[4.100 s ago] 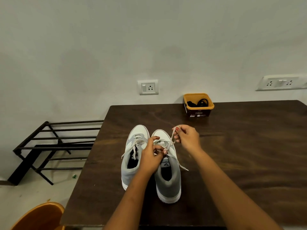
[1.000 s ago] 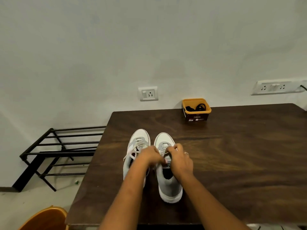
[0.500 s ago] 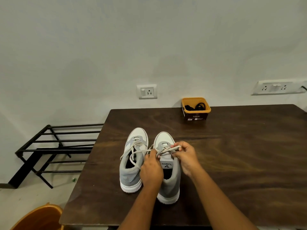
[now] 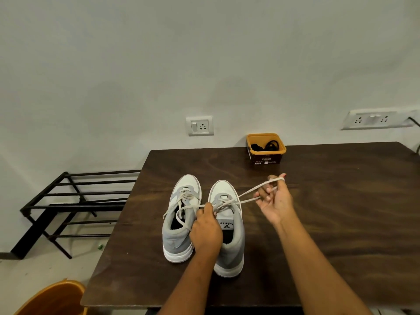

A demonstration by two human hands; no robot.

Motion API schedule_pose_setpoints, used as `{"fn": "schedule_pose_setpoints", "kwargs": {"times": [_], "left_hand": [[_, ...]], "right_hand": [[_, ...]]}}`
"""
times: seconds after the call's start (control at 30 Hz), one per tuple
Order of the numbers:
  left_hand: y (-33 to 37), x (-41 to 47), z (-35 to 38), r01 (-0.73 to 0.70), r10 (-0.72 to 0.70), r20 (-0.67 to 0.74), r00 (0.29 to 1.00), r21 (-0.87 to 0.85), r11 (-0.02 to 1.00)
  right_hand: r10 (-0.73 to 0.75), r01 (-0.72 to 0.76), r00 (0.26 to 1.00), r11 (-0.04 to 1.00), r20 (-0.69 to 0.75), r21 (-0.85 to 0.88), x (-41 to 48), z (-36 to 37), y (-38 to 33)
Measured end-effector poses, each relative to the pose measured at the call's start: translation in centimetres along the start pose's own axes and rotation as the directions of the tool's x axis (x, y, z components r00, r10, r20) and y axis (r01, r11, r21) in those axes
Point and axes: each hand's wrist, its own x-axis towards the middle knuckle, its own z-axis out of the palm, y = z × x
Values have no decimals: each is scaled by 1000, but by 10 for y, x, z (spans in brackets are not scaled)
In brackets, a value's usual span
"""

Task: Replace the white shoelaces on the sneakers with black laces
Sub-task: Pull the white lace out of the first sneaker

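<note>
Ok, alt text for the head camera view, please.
The right hand holds a white lace stretched from the right sneaker, the left hand pinching it at the eyelets; black laces sit in an orange tub.

"Velarro" on tongue tag (image 4: 226,224) of right-hand sneaker (image 4: 223,189), frame centre. Label (image 4: 264,160) on orange tub (image 4: 252,144): too small to read.
</note>
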Motion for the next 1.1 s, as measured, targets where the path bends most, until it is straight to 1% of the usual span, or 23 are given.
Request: {"fn": "schedule_pose_setpoints", "kwargs": {"times": [0.13, 0.23, 0.27, 0.3, 0.33, 0.37, 0.4, 0.43, 0.47, 0.5, 0.57, 0.6, 0.63, 0.67, 0.73, 0.8, 0.9, 1.03, 1.1], "left_hand": [[1, 0, -1, 3, -3, 11, 1000, 29, 1000], [0, 0, 0, 9, -8, -3, 1000, 38, 999], [0, 0, 1, 11, -10, -13, 1000, 40, 999], [0, 1, 2, 7, -6, -22, 1000, 41, 999], [0, 1, 3, -4, 5, -26, 1000, 41, 999], [0, 2, 3, -20, 22, -30, 999, 43, 999], [0, 2, 3, -40, 42, -28, 999, 50, 998], [0, 2, 3, -66, 68, -24, 997, 71, 995], [0, 3, 3, -90, 92, -18, 996, 102, 991], [-1, 3, 4, -107, 110, -13, 994, 138, 985], [-1, 4, 4, -117, 121, -15, 993, 160, 980], [-1, 5, 4, -119, 123, -14, 992, 150, 981], [-2, 5, 5, -124, 127, -16, 992, 136, 983], [-3, 5, 5, -126, 128, -18, 992, 118, 985], [-5, 4, 6, -117, 119, -24, 993, 51, 992], [-5, 3, 5, -120, 118, -58, 991, -35, 992], [-5, 2, 6, -163, 155, -100, 983, -68, 984], [-4, -1, 3, -87, 72, -104, 992, -145, 986], [-4, -1, 3, -72, 55, -113, 992, -148, 986]], "right_hand": [[8, 7, 993, 993, 120, -122, -4, -6, 3], [23, 7, 987, 983, 158, -185, -8, -6, 8], [24, 14, 988, 970, 154, -241, -9, -5, 10], [24, 31, 988, 935, 149, -353, -11, -2, 12], [28, 53, 989, 852, 145, -521, -13, 0, 14], [36, 76, 989, 711, 143, -699, -14, 1, 16], [42, 101, 989, 534, 145, -840, -13, 0, 19], [52, 134, 986, 350, 162, -927, -13, -1, 22], [58, 175, 981, 156, 186, -972, -13, -3, 27], [56, 225, 973, -9, 224, -974, -14, -3, 32], [46, 340, 939, -261, 340, -904, -21, 1, 40], [49, 396, 912, -363, 407, -844, -23, 4, 45], [58, 433, 888, -441, 457, -786, -25, 7, 50], [56, 450, 870, -494, 489, -744, -26, 11, 54], [29, 451, 851, -553, 525, -701, -26, 18, 61], [15, 439, 854, -558, 520, -705, -23, 20, 64], [46, 444, 865, -535, 500, -719, -19, 13, 65], [32, 424, 882, -492, 471, -761, -17, 7, 62], [7, 435, 877, -432, 480, -790, -17, 8, 59]]}}
